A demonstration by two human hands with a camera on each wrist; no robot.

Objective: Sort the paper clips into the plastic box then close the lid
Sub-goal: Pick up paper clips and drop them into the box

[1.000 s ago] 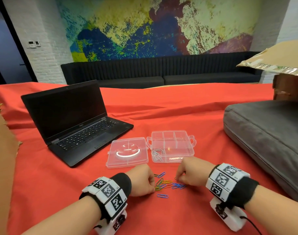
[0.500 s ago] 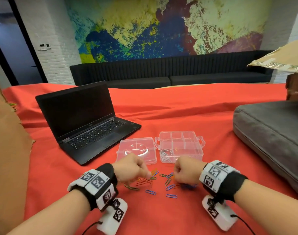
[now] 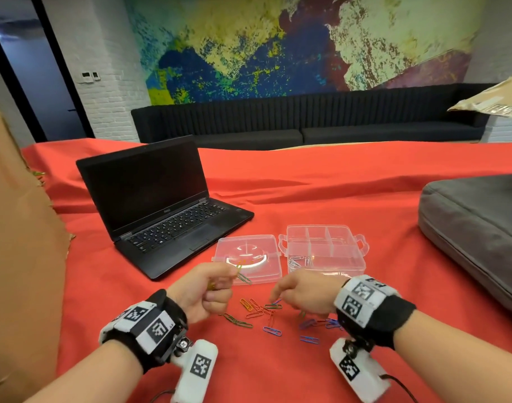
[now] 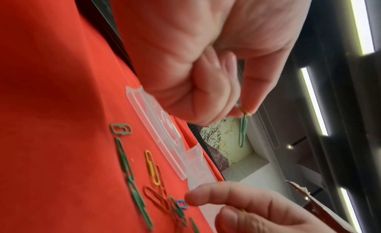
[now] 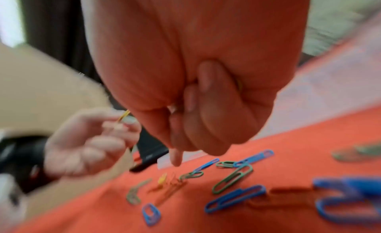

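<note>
Lifted since the earlier frame, left hand point(image 3: 204, 289) is pinching a green wire paper clip point(image 4: 243, 130) at centre frame (loosely); right hand's point(image 3: 302, 290) grip is unclear; it risks dropping.

A red cloth point(image 3: 321, 181) carries a laptop point(image 3: 161, 205), plastic box point(image 3: 324, 251), lid point(image 3: 249, 257), cushion point(image 3: 476, 228) and loose paper clips point(image 3: 263, 315).

Coloured paper clips point(image 3: 262, 314) loose on cloth before open clear plastic box point(image 3: 324, 251)

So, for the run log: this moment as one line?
left hand: pinches green paper clip | right hand: over loose clips | plastic box: open
</note>
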